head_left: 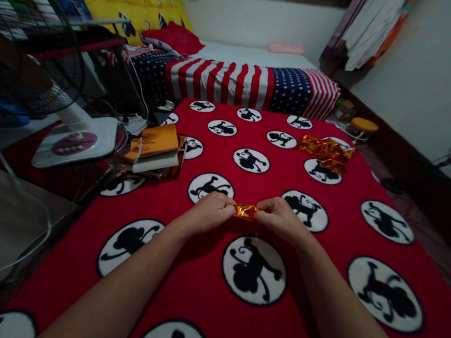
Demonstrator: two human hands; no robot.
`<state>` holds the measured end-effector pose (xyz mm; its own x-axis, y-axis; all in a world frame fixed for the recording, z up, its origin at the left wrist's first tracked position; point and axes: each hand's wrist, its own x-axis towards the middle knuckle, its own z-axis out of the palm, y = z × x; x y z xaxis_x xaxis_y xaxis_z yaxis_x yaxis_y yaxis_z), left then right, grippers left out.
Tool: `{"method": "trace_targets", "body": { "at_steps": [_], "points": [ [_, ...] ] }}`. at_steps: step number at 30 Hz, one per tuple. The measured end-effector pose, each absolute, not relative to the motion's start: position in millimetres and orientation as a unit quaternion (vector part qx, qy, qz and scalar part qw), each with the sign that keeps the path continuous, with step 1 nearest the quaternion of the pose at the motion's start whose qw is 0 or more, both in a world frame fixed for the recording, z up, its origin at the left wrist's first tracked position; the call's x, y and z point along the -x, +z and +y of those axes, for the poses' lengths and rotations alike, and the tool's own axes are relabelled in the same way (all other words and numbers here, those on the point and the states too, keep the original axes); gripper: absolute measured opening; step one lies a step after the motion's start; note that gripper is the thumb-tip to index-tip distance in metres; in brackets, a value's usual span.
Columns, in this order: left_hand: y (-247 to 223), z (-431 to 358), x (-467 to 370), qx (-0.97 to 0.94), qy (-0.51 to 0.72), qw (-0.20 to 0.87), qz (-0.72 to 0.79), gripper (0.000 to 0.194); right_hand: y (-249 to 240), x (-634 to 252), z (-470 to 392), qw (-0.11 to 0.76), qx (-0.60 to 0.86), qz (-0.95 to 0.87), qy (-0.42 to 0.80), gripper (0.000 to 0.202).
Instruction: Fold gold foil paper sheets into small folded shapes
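Note:
Between my two hands a small piece of shiny orange-gold foil [245,211] is stretched just above a red cloth with black monkey figures in white circles [251,193]. My left hand [214,211] pinches its left end, and my right hand [278,217] pinches its right end. Both hands have their fingers closed. More crumpled orange-gold foil [325,150] lies on the cloth at the far right. A stack of orange and white paper items [155,148] rests on the cloth's left side.
A white fan [77,139] stands at the left, with cables near it. Beyond the cloth is a bed with a striped and starred cover [218,81]. A round yellow stool [363,125] stands at the right near the wall.

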<state>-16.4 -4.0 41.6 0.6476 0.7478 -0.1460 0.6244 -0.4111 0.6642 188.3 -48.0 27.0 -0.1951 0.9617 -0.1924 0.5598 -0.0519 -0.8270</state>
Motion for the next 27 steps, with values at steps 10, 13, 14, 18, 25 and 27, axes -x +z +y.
{"method": "trace_targets", "body": {
  "at_steps": [10,13,14,18,25,27],
  "points": [
    [46.3,-4.7,17.5,-0.850,0.059,0.291,0.435,0.034,26.2,-188.5,-48.7,0.236,0.579,-0.635,0.455,0.022],
    [46.4,-4.9,17.7,-0.847,0.070,0.303,0.431,0.038,25.7,-187.6,-48.6,0.224,0.586,-0.644,0.438,0.022],
    [46.1,-5.2,17.4,-0.849,0.072,0.302,0.427,0.038,26.0,-186.8,-48.7,0.223,0.587,-0.648,0.431,0.023],
    [43.5,-6.7,15.8,-0.862,0.078,0.275,0.419,0.039,28.7,-184.6,-49.1,0.225,0.589,-0.664,0.401,0.026],
    [44.7,-6.2,18.0,-0.865,0.079,0.273,0.414,0.037,29.5,-187.4,-48.8,0.217,0.598,-0.654,0.409,0.027],
    [45.1,-6.9,17.5,-0.860,0.072,0.288,0.414,0.036,29.0,-186.2,-49.0,0.218,0.596,-0.661,0.400,0.027]
  ]
}}
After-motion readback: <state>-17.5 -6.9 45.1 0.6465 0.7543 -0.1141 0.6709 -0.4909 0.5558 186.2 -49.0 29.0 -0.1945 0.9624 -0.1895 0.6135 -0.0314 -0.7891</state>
